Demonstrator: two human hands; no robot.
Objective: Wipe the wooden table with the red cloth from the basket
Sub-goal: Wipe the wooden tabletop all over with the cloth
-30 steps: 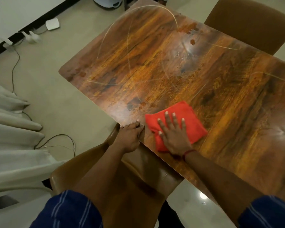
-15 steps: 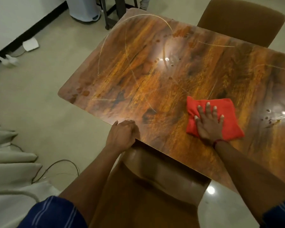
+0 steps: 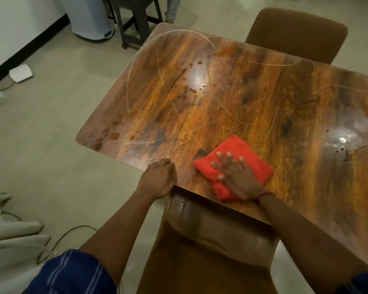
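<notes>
A folded red cloth (image 3: 238,151) lies flat on the glossy wooden table (image 3: 232,102), close to the near edge. My right hand (image 3: 236,175) presses down on it with the fingers spread and straight. My left hand (image 3: 158,179) rests on the table's near edge just left of the cloth, its fingers curled over the rim. Dark droplets and wet marks dot the table around the middle and at the right. No basket is in view.
A brown chair (image 3: 210,240) is tucked under the near edge between my arms, and another brown chair (image 3: 295,35) stands on the far side. Cables and a white box (image 3: 20,73) lie on the floor at left; a dark stool (image 3: 136,20) stands beyond the table.
My right hand slid the cloth out to the right and has now brought it back left toward the near edge. My left hand stays on the table's edge.
</notes>
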